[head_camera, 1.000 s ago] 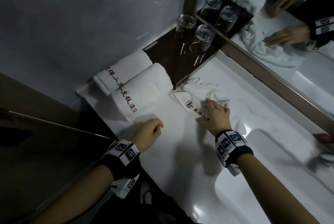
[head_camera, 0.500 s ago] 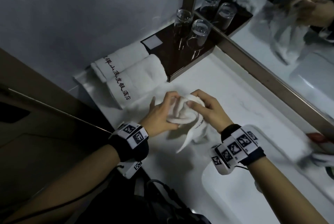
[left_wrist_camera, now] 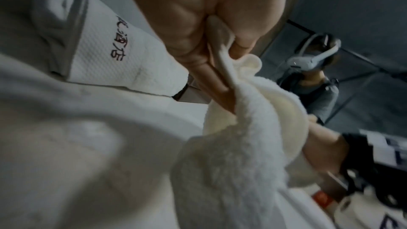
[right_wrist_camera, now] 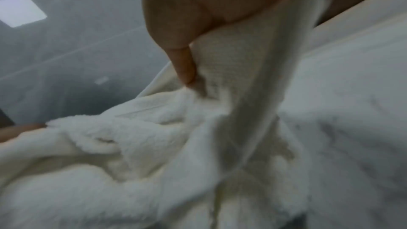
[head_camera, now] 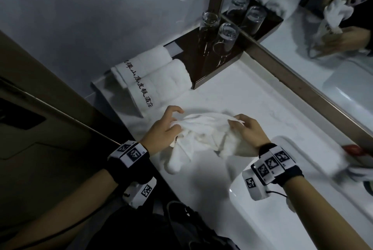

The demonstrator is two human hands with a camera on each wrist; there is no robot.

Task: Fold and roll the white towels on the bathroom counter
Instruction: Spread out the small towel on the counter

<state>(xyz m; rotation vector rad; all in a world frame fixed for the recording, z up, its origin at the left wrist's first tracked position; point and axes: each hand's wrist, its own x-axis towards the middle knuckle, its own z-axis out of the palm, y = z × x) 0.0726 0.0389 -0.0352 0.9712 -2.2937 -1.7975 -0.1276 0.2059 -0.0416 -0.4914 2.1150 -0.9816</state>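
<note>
Both grips are clamped on the towel (head_camera: 203, 138): the left hand (head_camera: 163, 132) pinches one edge, the right hand (head_camera: 247, 130) the other, and it sags crumpled between them, just above the tabletop (head_camera: 232, 96). To do this well, I judge, find two corners, draw them apart until taut, then lay it flat before folding.

A hotel bathroom: a white marbled surface (head_camera: 232, 96) with a sunken basin (head_camera: 292, 219) at its near right edge, a framed mirror (head_camera: 333, 72) along the far edge, two rolled towels (head_camera: 161, 80) embroidered with a hotel name, and upturned glasses (head_camera: 224, 39) on a dark tray (head_camera: 214, 72) in the far left corner.
</note>
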